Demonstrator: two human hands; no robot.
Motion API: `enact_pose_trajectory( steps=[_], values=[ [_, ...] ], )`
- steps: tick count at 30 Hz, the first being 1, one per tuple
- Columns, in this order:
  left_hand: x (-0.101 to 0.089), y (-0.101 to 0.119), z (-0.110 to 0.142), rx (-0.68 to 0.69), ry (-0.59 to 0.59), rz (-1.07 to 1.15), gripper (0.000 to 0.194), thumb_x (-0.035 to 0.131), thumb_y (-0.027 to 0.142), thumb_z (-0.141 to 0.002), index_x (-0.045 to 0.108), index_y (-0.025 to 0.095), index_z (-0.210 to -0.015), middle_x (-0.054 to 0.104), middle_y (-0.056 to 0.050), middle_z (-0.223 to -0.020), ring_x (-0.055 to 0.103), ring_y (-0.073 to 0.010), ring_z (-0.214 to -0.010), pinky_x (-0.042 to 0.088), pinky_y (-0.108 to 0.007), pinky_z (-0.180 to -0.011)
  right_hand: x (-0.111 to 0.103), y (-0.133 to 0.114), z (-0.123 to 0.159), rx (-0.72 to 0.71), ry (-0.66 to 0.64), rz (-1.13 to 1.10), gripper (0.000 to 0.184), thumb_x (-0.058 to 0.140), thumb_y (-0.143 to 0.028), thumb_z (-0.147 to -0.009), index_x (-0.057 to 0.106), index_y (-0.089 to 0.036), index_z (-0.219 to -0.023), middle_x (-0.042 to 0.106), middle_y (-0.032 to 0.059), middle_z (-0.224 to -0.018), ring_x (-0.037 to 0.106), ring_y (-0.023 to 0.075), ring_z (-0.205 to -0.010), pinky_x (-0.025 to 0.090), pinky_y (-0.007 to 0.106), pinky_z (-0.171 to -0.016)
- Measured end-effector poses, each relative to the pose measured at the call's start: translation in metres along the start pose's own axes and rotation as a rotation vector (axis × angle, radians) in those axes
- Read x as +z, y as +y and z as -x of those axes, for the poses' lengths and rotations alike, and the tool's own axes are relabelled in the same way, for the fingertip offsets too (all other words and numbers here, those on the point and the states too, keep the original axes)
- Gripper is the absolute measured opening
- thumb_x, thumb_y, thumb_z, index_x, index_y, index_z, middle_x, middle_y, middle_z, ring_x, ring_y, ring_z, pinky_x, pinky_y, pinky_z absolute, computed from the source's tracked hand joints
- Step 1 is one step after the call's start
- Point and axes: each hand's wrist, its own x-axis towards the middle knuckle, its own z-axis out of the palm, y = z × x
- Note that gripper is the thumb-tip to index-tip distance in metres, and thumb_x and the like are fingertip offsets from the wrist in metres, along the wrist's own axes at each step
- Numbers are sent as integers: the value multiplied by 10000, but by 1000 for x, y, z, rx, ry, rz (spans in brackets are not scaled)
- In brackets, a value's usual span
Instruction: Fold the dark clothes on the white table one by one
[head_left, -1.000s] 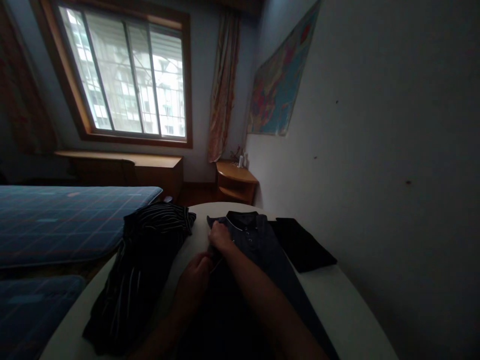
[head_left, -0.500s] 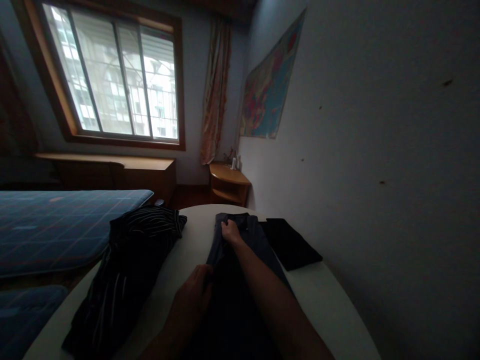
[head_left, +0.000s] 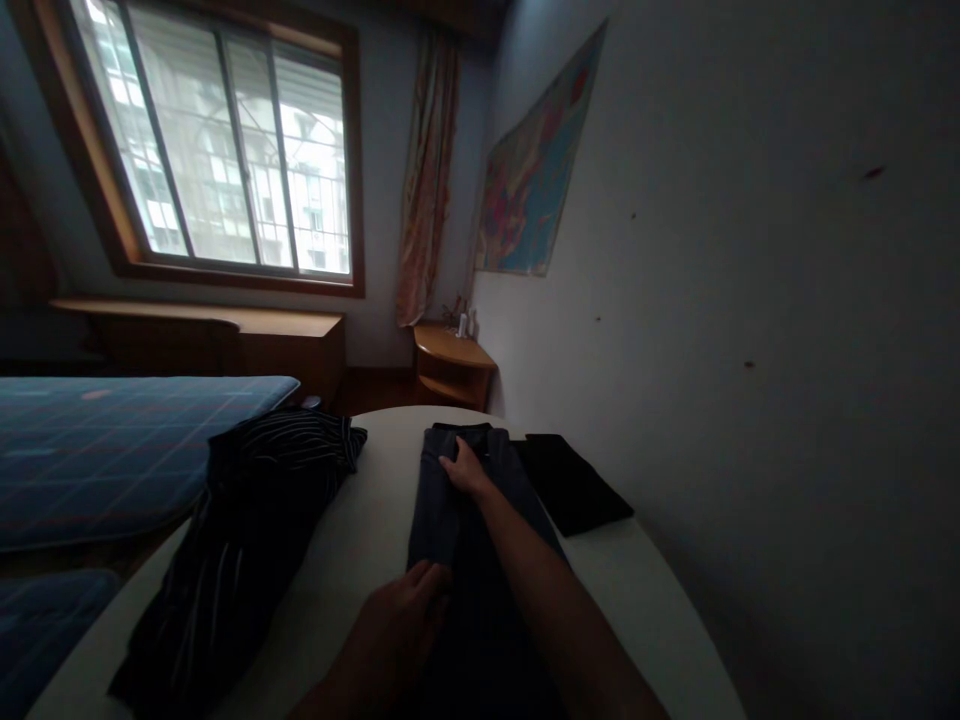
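Observation:
A long dark grey-blue garment (head_left: 517, 500) lies lengthwise on the pale round table (head_left: 390, 430), a band-like opening at its far end. Its left side is folded inward in a long flap. My left hand (head_left: 409, 605) is closed on the flap's edge nearer to me. Farther up, my right hand (head_left: 466, 468) rests on the flap close to the band, thumb and forefinger spread apart. The right forearm crosses the garment and hides part of it. A folded black cloth (head_left: 574, 490) lies just right of the garment's far end.
Black clothing with white stripes (head_left: 285, 450) lies heaped on the table's left side. A bed with a blue checked mattress (head_left: 135, 450) stands left, behind it a low wooden desk (head_left: 292, 325). A corner shelf (head_left: 454, 345) stands beyond the table; a wall (head_left: 675, 400) runs along the right.
My left hand has moved right, bringing the garment's left edge inward and down flat. My right hand has shifted slightly, its thumb and forefinger now spread. The view has turned slightly right.

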Motion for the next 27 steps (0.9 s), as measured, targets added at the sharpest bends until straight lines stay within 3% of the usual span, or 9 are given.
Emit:
enact_pose_trajectory(
  steps=[3,5,8,11,15,18,21,24,27],
  values=[
    [7,-11,0,120,21,24,268,382,118,-961,582,260,-1067,700,-8,-965,688,-157,-813,510,-234,-714,-13,0,19,-15,14,50,592,564,-266,-910,407,-138,-1466,675,116,-1259,632,205,-1167,445,278,-981],
    [11,-22,-2,177,92,11,294,389,93,-932,588,257,-1073,703,-20,-986,685,-176,-864,529,-263,-744,-24,3,39,-34,20,98,485,539,-253,-913,503,-179,-1390,715,98,-1167,661,216,-1098,457,297,-929],
    [16,-37,-9,232,246,16,313,408,83,-909,589,241,-1110,683,-56,-1146,658,-205,-1034,543,-331,-886,-36,12,74,-48,-6,172,258,571,-345,-895,707,-185,-1046,743,113,-1014,689,263,-978,469,336,-834],
    [20,-49,-17,240,305,50,317,454,116,-910,580,232,-1175,652,-74,-1260,629,-215,-1144,520,-377,-997,-37,23,105,-117,-71,230,274,597,-424,-878,723,-181,-861,739,108,-931,689,249,-894,462,322,-766],
    [25,-57,-21,228,300,57,305,457,152,-928,589,227,-1192,656,-80,-1272,626,-217,-1169,519,-407,-1026,-26,31,127,-221,-25,218,208,614,-367,-881,711,-191,-936,720,78,-1002,657,210,-949,438,306,-818],
    [26,-58,-21,255,295,45,307,445,169,-944,595,232,-1204,632,-77,-1322,597,-220,-1223,500,-427,-1057,-19,32,130,-192,48,140,157,619,-331,-882,700,-197,-896,724,56,-971,649,211,-974,421,322,-869],
    [26,-59,-21,301,289,21,324,451,212,-961,590,234,-1252,593,-78,-1388,544,-235,-1297,480,-444,-1084,-19,34,126,-146,92,-57,179,577,-347,-914,673,-196,-899,732,34,-897,674,181,-881,441,290,-824],
    [29,-61,-22,330,280,2,363,448,240,-973,568,241,-1315,562,-77,-1432,513,-243,-1332,471,-460,-1092,-23,41,123,-75,174,-220,202,542,-352,-933,646,-185,-975,731,35,-872,689,165,-818,461,259,-753],
    [34,-65,-22,337,225,-29,403,451,228,-971,543,271,-1361,530,-57,-1467,479,-253,-1363,437,-512,-1110,-27,47,124,-51,176,-208,242,583,-319,-899,618,-186,-1098,712,3,-783,687,170,-759,460,268,-741]
  ],
)
